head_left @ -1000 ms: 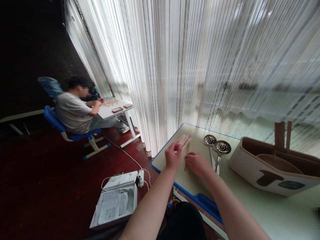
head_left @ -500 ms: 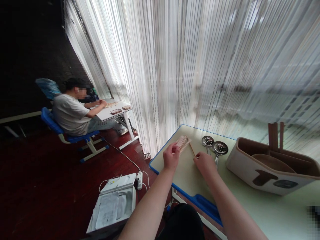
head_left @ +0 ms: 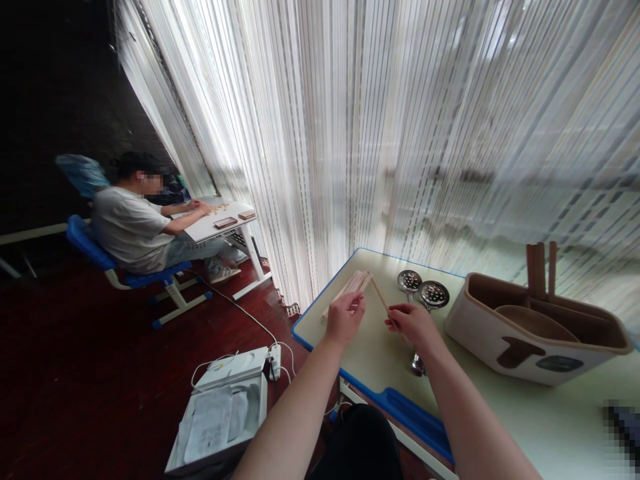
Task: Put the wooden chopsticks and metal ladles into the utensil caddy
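Note:
A bundle of thin pale wooden chopsticks (head_left: pixel 354 283) lies on the pale green table (head_left: pixel 373 363). Just in front of it, partly covering its near side, is my left hand (head_left: pixel 345 316), its fingers loosely bent and not visibly gripping the bundle. My right hand (head_left: pixel 414 327) pinches a single chopstick (head_left: pixel 379 294), which slants up and left; its far tip meets the bundle's far end in view. Beyond my right hand lie two metal slotted ladles with round perforated heads, the left ladle (head_left: pixel 409 281) and the right ladle (head_left: pixel 433 294). My right hand and wrist hide part of their handles.
At the right of the table stands a beige holder (head_left: pixel 505 360) with brown compartments and several upright brown sticks (head_left: pixel 537 272). A dark blurred object (head_left: pixel 625 427) is at the right edge. An open white box (head_left: pixel 220 420) sits below left. Another person (head_left: pixel 133 227) works at a separate desk.
My left hand has drawn back slightly from the bundle, showing more of it. My right hand has shifted along with the chopstick, whose length shows more. The whole view has slid a little.

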Demonstrator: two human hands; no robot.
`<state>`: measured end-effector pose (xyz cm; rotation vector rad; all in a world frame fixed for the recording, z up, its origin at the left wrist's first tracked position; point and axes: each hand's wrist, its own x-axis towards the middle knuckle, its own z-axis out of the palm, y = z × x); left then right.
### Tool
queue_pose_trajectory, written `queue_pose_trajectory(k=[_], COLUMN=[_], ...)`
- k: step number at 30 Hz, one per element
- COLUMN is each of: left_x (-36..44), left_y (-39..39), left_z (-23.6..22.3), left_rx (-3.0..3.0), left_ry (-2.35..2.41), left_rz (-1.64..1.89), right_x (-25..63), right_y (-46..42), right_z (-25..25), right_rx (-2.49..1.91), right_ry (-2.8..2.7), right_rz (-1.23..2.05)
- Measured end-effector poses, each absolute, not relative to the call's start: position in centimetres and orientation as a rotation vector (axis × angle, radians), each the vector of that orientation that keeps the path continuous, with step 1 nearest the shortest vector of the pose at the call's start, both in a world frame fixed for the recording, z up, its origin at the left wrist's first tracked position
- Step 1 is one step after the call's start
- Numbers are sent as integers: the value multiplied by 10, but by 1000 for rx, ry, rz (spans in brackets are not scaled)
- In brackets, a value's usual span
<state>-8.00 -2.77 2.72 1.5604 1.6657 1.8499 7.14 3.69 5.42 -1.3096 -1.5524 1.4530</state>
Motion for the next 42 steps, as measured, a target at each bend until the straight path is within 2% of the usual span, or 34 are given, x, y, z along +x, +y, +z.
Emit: queue_pose_trajectory(k=[3, 8, 23, 28, 42], left_x=[-80, -83, -99, -99, -95], left_y=[-28, -24, -13, -15, -22], left_z=[27, 23, 26, 30, 44], left_rx=[1550, 1421, 686, 632, 700], left_ry=[1682, 1666, 1068, 1065, 1037], left_rz=[1837, 1821, 2064, 2101, 2028], right_x=[71, 72, 68, 66, 53], right_y=[37, 34, 21, 17, 8], right_z=[54, 58, 54, 55, 56], right_rx=[-1191, -1119, -946, -948, -878], right_ry=[-1325, -1188, -1558, -1635, -1912], right_rz=[1680, 1748, 2031, 2024, 1708])
